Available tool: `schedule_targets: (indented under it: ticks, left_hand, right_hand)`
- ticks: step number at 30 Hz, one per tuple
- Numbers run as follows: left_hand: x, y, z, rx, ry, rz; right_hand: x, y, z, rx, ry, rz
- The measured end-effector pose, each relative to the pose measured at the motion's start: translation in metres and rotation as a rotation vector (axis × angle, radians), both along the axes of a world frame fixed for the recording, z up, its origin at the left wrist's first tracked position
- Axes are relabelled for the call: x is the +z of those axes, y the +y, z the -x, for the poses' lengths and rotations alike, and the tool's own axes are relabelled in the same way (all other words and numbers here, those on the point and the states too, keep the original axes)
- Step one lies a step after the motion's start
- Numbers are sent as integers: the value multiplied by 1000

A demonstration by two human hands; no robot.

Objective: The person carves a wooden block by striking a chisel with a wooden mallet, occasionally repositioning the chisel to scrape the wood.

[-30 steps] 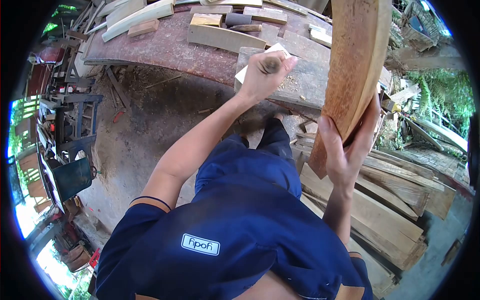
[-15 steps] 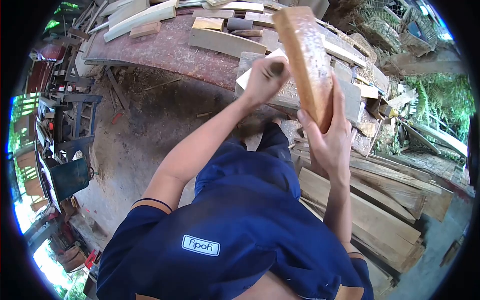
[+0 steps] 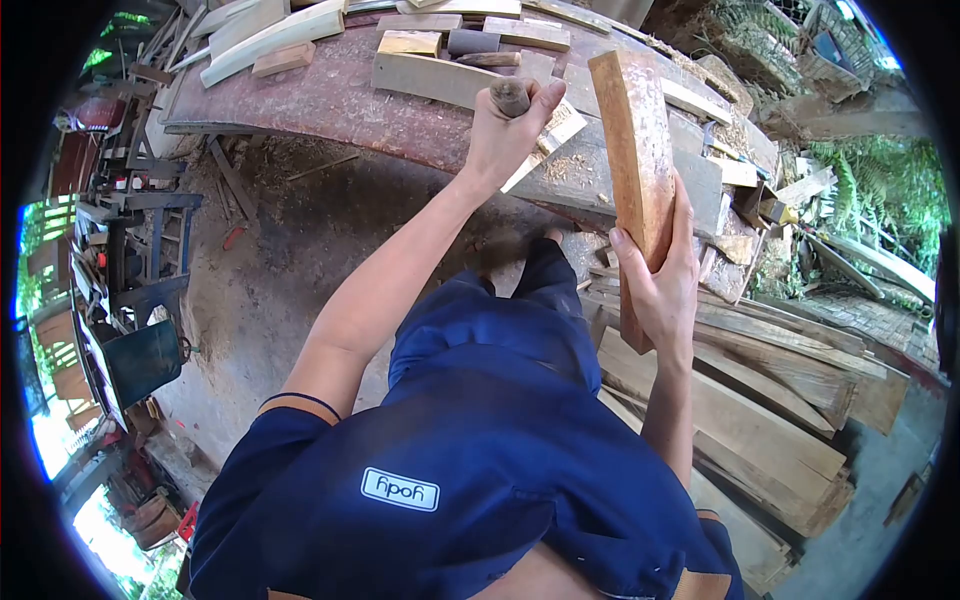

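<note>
My left hand (image 3: 503, 140) is closed around the round wooden handle of a chisel (image 3: 510, 96), whose butt end points up toward me. Its blade is hidden below my fist. Beneath that hand lies a pale piece of wood (image 3: 562, 125) on a thick grey board (image 3: 575, 188) with shavings on it. A long, squared wooden block (image 3: 640, 140) is in my right hand (image 3: 665, 285), held near its lower end with the thumb on one side and fingers on the other. The block stands raised, apart from the chisel.
Several wood pieces and a dark cylinder (image 3: 474, 42) lie along the far side of the reddish workbench (image 3: 300, 95). Planks (image 3: 770, 430) are stacked low on my right. A green container (image 3: 145, 362) stands at left. Shavings are scattered over the bench and floor.
My left hand has shifted left and up with the chisel, its butt end now facing me. The block in my right hand has come down a little and stands more upright.
</note>
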State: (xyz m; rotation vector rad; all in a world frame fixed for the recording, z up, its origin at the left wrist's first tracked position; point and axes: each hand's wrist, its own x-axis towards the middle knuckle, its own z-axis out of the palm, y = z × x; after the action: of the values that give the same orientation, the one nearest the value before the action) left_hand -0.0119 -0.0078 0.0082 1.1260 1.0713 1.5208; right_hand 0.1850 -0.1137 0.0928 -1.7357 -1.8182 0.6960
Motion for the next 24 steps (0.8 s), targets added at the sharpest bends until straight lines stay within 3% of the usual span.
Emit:
schedule_targets:
  ticks: [7,9,10,11,13,15,17,19,20,21,24]
  left_hand:
    - [16,-24,-23,-53,220,-80]
    - [2,-26,-26,-92,262,-93]
    - [0,-28,-32,-104,168,-170]
    - [-2,-31,-37,-116,72,-245]
    - [-1,-38,-41,22,115,-266]
    - [-12,-35,-35,-177,75,-180]
    - [-13,-33,-33,-194,120,-170]
    - [-10,-33,-28,-206,246,-162]
    - [-6,-34,-33,-103,200,-254]
    - [-3,-36,-37,-112,194,-261]
    - [-5,-29,-37,-53,-3,-200]
  right_hand:
    - [37,4,18,-38,334,-115]
    - [39,8,18,184,191,-547]
    - [36,1,20,159,291,-360]
    - [37,3,20,233,90,-278]
    - [37,9,19,298,6,-31]
    - [38,8,21,251,59,-47]
    - [38,2,20,198,106,-48]
    - [35,-3,23,218,182,-436]
    - [30,-4,21,244,162,-390]
    - [31,-3,24,254,70,-197]
    - [26,7,24,246,59,-39]
